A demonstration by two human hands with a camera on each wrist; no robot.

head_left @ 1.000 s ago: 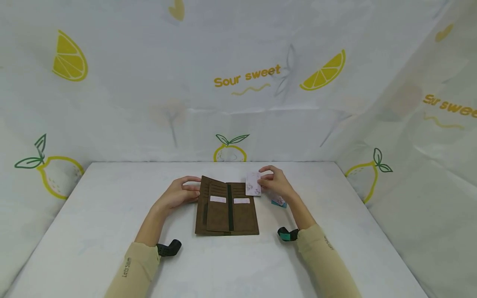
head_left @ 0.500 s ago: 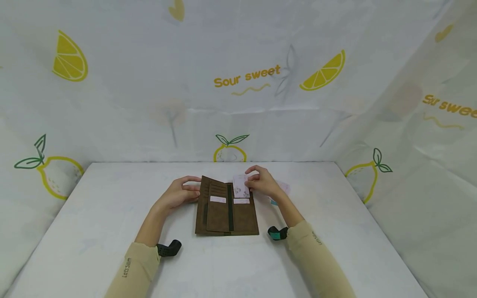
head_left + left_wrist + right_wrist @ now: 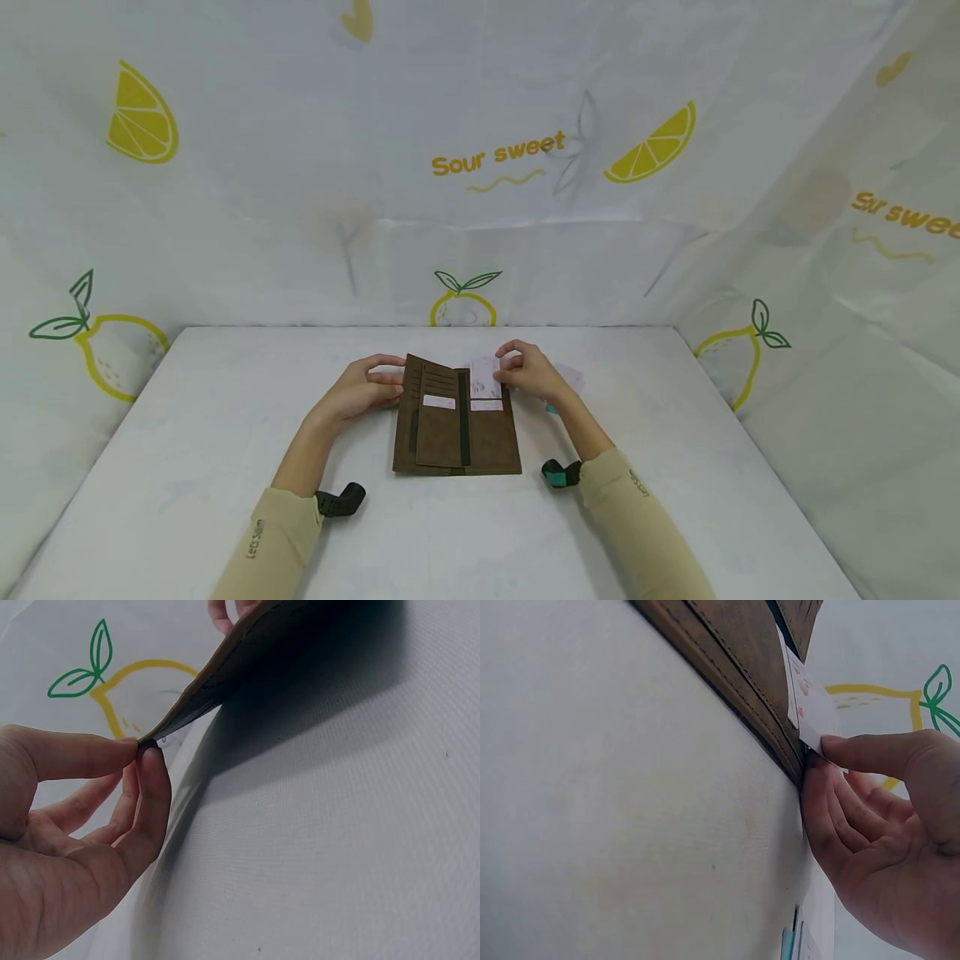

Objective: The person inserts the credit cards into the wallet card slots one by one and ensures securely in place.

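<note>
A brown long wallet lies open on the white table. My left hand pinches the far left edge of the wallet between thumb and fingers and lifts that flap a little. My right hand pinches a white card with a small floral print and holds it over the upper right card slots. In the right wrist view the card stands partly in the wallet. Two white cards sit in lower slots.
More cards lie on the table just right of my right hand, one with a blue-green edge. Cloth walls printed with lemons enclose the table at the back and both sides.
My right hand carried the white card leftward from beside the wallet to over its right-hand slots and lowered it slightly. The left hand kept its hold on the wallet edge.
</note>
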